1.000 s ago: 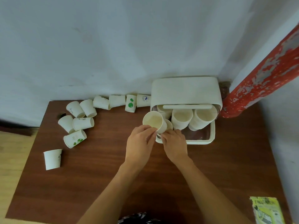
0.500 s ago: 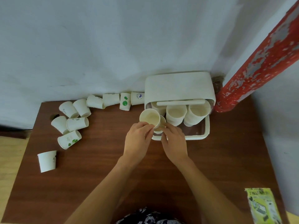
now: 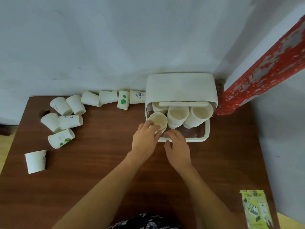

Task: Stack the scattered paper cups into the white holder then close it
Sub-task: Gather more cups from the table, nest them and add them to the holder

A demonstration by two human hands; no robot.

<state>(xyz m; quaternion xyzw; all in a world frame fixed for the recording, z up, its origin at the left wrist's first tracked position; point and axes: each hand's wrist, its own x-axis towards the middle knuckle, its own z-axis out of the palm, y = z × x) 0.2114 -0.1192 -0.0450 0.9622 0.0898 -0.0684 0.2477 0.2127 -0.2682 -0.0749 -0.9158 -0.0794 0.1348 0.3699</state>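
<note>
Brown wooden table [image 3: 115, 171] against pale wall [image 3: 99, 47]

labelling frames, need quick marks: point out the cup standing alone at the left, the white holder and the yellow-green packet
lone cup [image 3: 36, 161]: head view, middle of its side wall
white holder [image 3: 181, 87]: head view, middle of the raised lid
yellow-green packet [image 3: 256, 210]: head view, middle of its printed face

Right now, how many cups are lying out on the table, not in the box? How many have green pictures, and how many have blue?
Cups with green pictures: 2
Cup with a blue badge: 1
Other white cups: 7
Total outside the white holder: 10
</note>
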